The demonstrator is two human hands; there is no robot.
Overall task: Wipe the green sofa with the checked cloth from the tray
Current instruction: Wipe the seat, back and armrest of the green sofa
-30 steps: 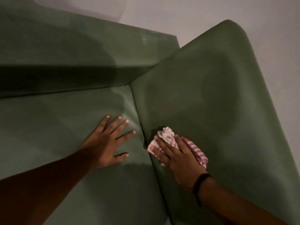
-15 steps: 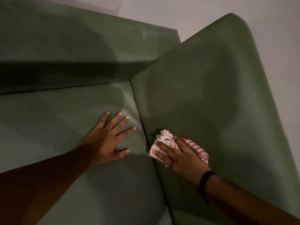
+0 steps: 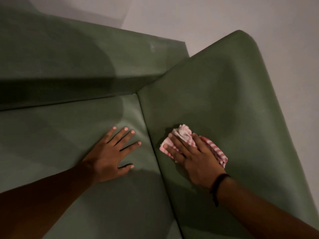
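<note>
The green sofa [image 3: 224, 104] fills most of the view, with its seat cushion at the left, backrest at the top and a broad armrest at the right. A bunched red-and-white checked cloth [image 3: 184, 133] lies on the inner face of the armrest, close to the seam with the seat. My right hand [image 3: 193, 157] presses flat on the cloth, fingers spread over it; a dark band circles that wrist. My left hand [image 3: 114, 152] rests palm down on the seat cushion, fingers apart, holding nothing.
A pale wall [image 3: 224, 16] stands behind the sofa and pale floor [image 3: 302, 83] shows past the armrest on the right. A dark seam [image 3: 155, 152] divides seat and armrest. No tray is in view.
My right hand has slid the cloth slightly up the armrest, away from me. My left hand stays planted on the seat; the camera has shifted a little.
</note>
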